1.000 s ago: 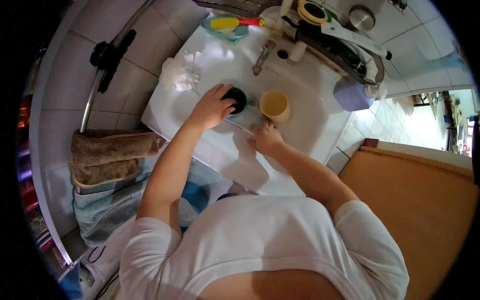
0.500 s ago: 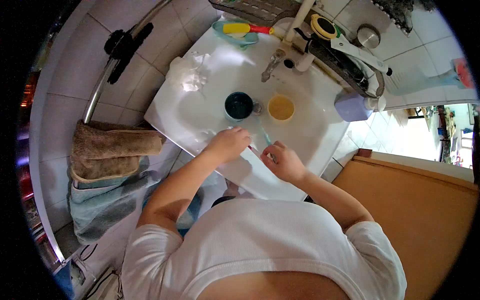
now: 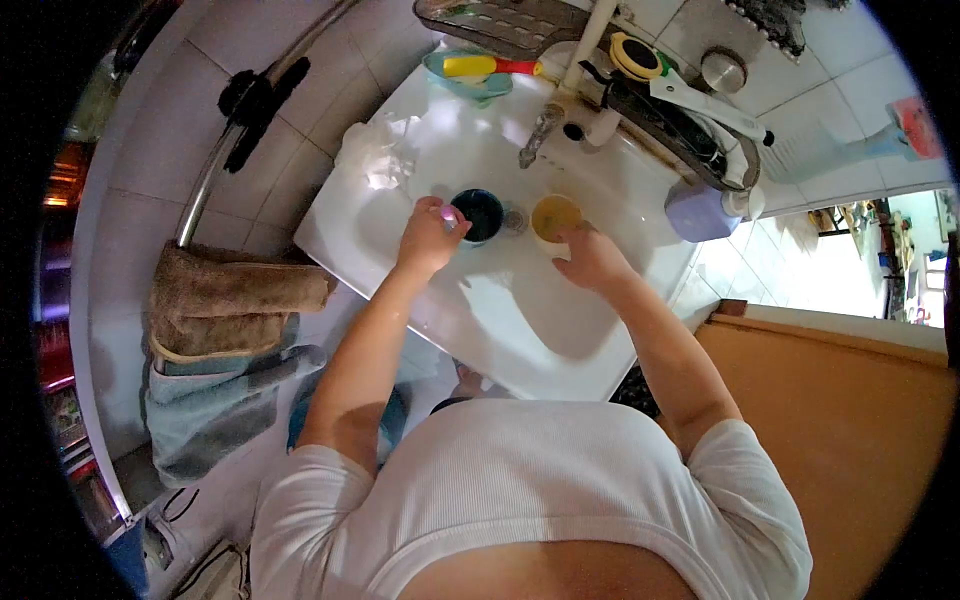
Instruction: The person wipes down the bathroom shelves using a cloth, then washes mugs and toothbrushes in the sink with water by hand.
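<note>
A dark blue cup (image 3: 478,217) and a yellow cup (image 3: 553,216) stand side by side in the white sink (image 3: 470,320). My left hand (image 3: 430,237) is at the blue cup's left side, its fingers closed on a small pink thing (image 3: 451,215) whose kind I cannot make out. At the front right of the yellow cup is my right hand (image 3: 592,257). Its fingers lie over the near rim and the thumb is by the outer wall. Both cups are dark or yellowish inside, and their contents are unclear. The round drain (image 3: 515,221) shows between them.
The tap (image 3: 541,135) rises behind the cups. Crumpled white cloth or plastic (image 3: 378,153) lies on the left rim. A teal dish (image 3: 478,84) with a yellow-and-red handled tool (image 3: 490,66) sits at the back. A purple bottle (image 3: 703,212) stands right; towels (image 3: 235,300) hang left.
Both hands have moved forward from the sink's front to the cups, the left to the blue one, the right to the yellow one. The pale blue stick near my right hand no longer shows.
</note>
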A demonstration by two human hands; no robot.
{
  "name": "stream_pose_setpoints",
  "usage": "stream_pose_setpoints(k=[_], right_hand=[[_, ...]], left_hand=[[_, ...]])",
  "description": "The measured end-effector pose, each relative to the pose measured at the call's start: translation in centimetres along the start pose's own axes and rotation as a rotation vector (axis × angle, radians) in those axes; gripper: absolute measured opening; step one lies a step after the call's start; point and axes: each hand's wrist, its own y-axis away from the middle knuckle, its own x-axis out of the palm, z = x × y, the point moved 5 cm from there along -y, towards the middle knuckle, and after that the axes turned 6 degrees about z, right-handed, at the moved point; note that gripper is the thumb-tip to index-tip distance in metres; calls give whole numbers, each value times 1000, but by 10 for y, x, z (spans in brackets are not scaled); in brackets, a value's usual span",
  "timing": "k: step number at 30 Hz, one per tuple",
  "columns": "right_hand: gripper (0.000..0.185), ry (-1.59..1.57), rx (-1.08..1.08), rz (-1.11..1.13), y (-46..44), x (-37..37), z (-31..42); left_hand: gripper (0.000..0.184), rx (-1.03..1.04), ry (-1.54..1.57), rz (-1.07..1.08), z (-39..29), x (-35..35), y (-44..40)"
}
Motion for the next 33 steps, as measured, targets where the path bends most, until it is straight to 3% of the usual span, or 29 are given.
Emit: stream_pose_setpoints(k=[2,4,8,11,15,18,19,21,24,30,33], right_hand=[[38,25,-27,-101,2,-2,2],[35,44,-71,-276,3,0,0],[26,213,-79,-214,-3,9,-5],[20,150,-37,-91,-16,19,-18],[14,116,-42,-126,-23,22,-25],[12,116,-43,-162,-24,18,-20],[11,112,-37,-169,-23,17,-19],[11,86,-90,-227,-24,18,-19],[12,76,-121,-246,-21,19,-18],[13,3,-151,-235,-13,10,-11],[11,-5,-190,-298,-12,10,-9]], left_hand=[[16,-163,96,116,2,5,2],[15,-141,54,112,14,14,-1],[16,-198,-5,70,10,-4,8],[19,-163,184,-146,25,-46,32],[19,-254,-69,-353,7,-152,64],[19,-240,-203,-460,43,-178,63],[21,-310,-108,-456,69,-177,60],[26,-444,91,-436,100,-174,57],[42,-466,326,-459,95,-171,64],[77,-498,374,-568,88,-151,78],[85,-417,332,-595,107,-135,82]])
